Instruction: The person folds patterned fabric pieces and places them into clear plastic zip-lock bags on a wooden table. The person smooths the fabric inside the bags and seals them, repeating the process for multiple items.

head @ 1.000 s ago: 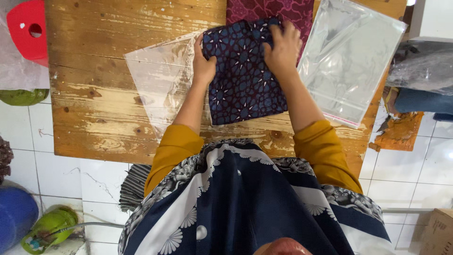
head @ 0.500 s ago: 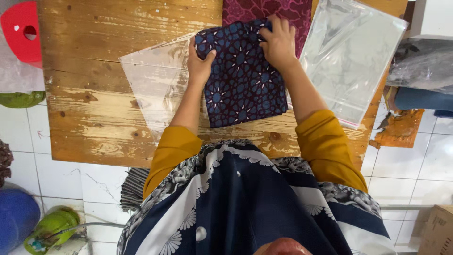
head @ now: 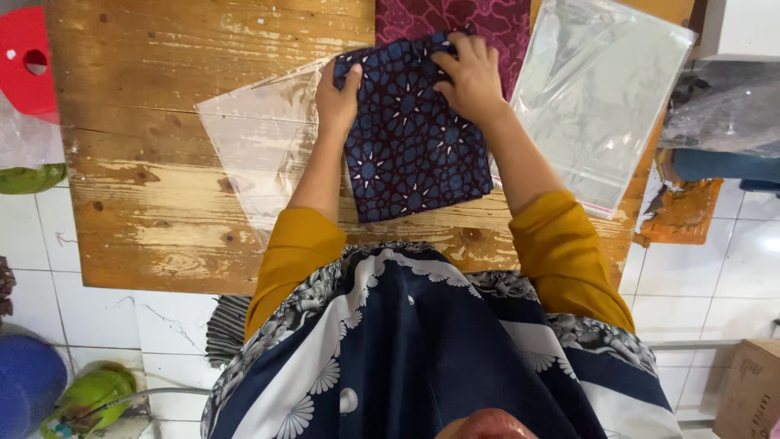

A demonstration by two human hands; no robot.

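Observation:
A folded dark blue cloth with a star pattern (head: 406, 150) lies on a worn wooden table (head: 162, 106). My left hand (head: 337, 93) grips its upper left corner, thumb and fingers pinched on the edge. My right hand (head: 467, 77) presses down on its upper right part with fingers curled over the top edge. Under the cloth's left side lies a clear plastic bag (head: 252, 138). A maroon patterned cloth (head: 455, 20) lies just beyond, partly hidden by my right hand.
A stack of clear plastic bags (head: 597, 97) lies at the table's right. A red stool (head: 28, 61) and a green object (head: 28, 177) stand at left on white floor tiles. Orange cloth (head: 682, 207) and a cardboard box (head: 751, 390) are at right.
My right hand has slid left along the cloth's top edge and my left hand has closed on its corner. The cloth has turned slightly.

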